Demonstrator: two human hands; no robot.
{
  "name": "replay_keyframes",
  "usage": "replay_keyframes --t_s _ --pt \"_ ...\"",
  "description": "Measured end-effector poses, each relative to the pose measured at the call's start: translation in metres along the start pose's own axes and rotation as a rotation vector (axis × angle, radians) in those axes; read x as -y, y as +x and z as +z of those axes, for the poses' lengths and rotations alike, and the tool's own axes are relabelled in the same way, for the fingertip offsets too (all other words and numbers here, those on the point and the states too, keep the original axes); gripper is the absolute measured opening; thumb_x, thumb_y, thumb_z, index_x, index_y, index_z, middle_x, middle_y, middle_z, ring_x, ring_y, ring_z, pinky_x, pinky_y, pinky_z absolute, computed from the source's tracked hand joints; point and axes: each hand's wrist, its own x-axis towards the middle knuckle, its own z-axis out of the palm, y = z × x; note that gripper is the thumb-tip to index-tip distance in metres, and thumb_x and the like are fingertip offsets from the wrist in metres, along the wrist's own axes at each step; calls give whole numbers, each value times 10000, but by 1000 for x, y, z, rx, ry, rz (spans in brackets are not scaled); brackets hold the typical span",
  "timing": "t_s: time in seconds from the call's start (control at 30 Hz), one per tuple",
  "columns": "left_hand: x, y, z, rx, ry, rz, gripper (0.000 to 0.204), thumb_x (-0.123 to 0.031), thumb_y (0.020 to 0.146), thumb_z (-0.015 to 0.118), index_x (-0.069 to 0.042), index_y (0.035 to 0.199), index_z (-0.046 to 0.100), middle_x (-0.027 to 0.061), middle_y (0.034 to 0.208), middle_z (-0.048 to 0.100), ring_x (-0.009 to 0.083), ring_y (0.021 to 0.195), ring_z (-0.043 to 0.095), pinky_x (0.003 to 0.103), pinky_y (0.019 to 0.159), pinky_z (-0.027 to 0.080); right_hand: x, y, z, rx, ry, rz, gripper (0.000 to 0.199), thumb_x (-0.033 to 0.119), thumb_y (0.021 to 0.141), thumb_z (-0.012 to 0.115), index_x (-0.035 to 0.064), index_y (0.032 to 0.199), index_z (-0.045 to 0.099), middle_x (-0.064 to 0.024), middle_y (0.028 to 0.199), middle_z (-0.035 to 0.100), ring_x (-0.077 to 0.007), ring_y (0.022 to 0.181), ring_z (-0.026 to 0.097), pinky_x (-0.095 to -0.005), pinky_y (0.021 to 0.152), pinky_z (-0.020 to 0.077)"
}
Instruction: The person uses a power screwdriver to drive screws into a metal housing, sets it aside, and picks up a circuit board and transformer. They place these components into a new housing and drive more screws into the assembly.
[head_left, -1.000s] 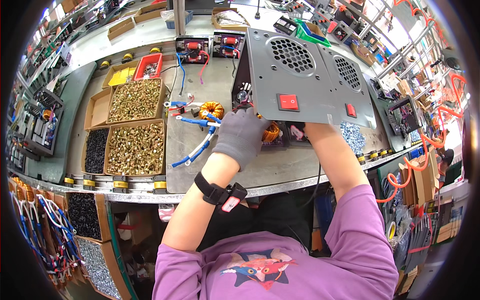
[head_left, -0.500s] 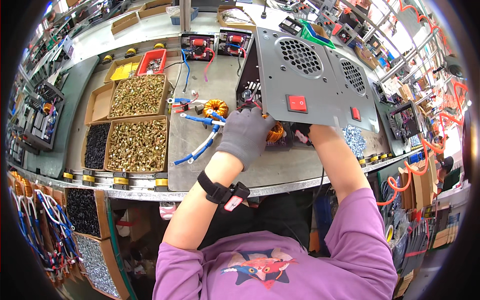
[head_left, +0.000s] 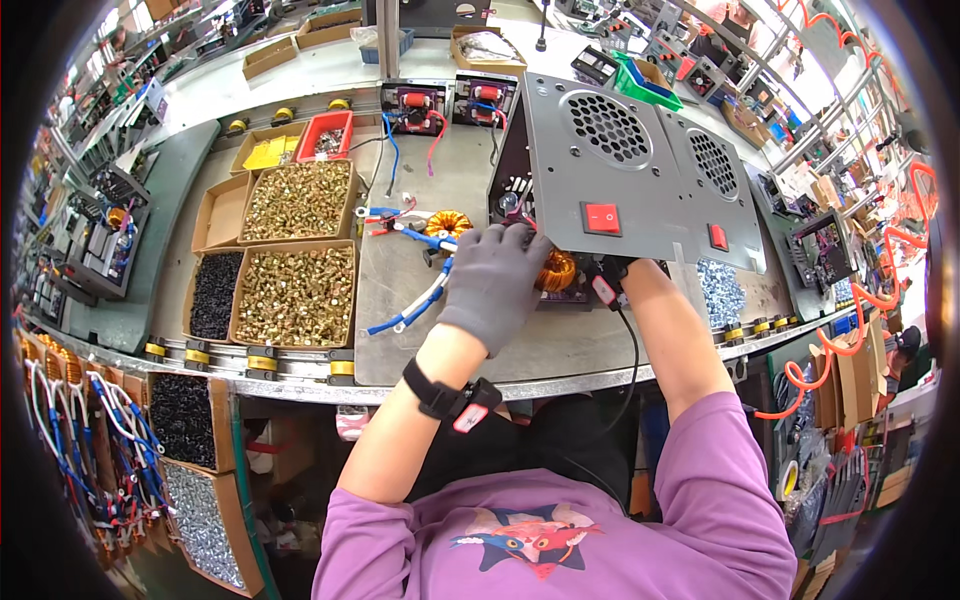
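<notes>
My left hand [head_left: 495, 285], in a grey glove, is closed, with its fingers bent into the open side of a metal power unit housing. Its fingertips, and whatever they grip, are hidden. The housing's grey panel [head_left: 650, 170] has two round vent grilles and two red rocker switches [head_left: 602, 218]. My right forearm [head_left: 670, 325] reaches beneath that panel, which hides the right hand's fingers. A copper-wound ring coil [head_left: 556, 270] sits between my hands at the housing's lower edge. Left of my left hand lie another ring coil [head_left: 447, 223] and blue-and-white cables [head_left: 425, 305] with ring terminals.
On the left stand boxes of brass-coloured fittings [head_left: 295, 295], a box of black parts [head_left: 213, 295] and a red bin [head_left: 325, 135]. Two small circuit modules [head_left: 413, 105] stand behind. Silver screws [head_left: 720, 290] lie at right, near a coiled orange hose [head_left: 800, 375].
The whole scene has shifted slightly right and down in the view. My left hand stays at the housing's opening. More of the cable by my right wrist now shows.
</notes>
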Motion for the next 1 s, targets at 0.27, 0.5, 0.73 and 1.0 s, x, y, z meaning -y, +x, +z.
replay_keyframes --t_s 0.27,0.5,0.73,1.0 --pt "46 -101 -7 196 289 -566 355 -173 808 575 -143 1161 598 80 821 628 311 737 644 422 629 489 -3 -31 -14 -170 -4 -6 252 204 880 526 27 1040 605 -65 962 612 -160 822 586 -308 737 491" --pt "66 -155 -127 522 480 -600 463 -344 715 728 -130 1114 627 102 1031 637 305 1013 589 439 870 428 9 -90 -51 -65 538 347 238 185 852 530 14 997 612 -58 918 599 -132 759 559 -282 685 479" --pt "31 -137 -55 297 499 -745 904 -444 663 770 -15 1375 414 209 1102 596 349 1008 599 417 863 477 39 -131 -73 121 1744 842 257 54 777 547 -35 1015 584 -97 947 603 -149 811 603 -281 716 503" --pt "47 -175 -124 -645 73 -743 809 -80 677 665 -40 1429 369 168 1243 510 239 1043 539 340 898 448 36 -144 -110 33 1768 970 263 92 824 641 -51 1036 585 -100 935 631 -146 766 641 -252 639 542"
